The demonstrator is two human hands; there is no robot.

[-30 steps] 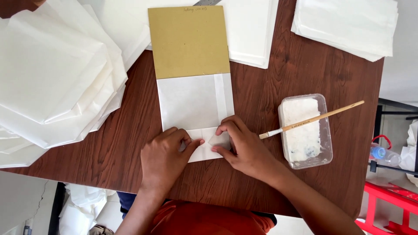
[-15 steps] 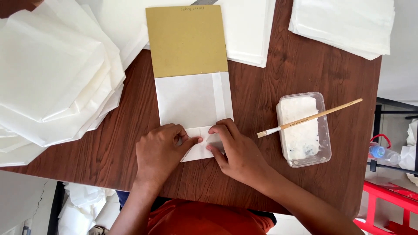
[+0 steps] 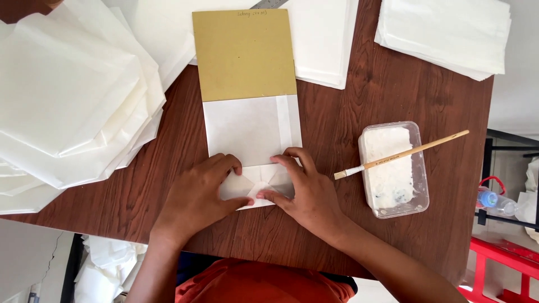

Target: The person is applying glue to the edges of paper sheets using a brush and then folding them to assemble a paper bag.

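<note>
The white paper bag (image 3: 250, 134) lies flat on the desk (image 3: 370, 101) with its long axis running straight away from the person, slipped over a tan cardboard template (image 3: 244, 53) that sticks out of its far end. Its near end, the folded bottom flap (image 3: 255, 182), sits directly under both hands, so the bag stretches away from them rather than to either side. The left hand (image 3: 199, 199) rests palm-down on the left half of the flap, fingers curled and pressing, thumb reaching toward the middle; it pins the paper rather than grips it. The right hand (image 3: 306, 193) mirrors it on the right half, fingers spread flat over the fold, thumb tip nearly meeting the left thumb at the centre crease. Both are equally close to the flap. To the right, well apart from the bag, stands a clear tub of white paste (image 3: 393, 168) with a brush (image 3: 401, 154) laid across it, nearer the right hand. Stacks of white paper (image 3: 67, 95) fan out on the left.
</note>
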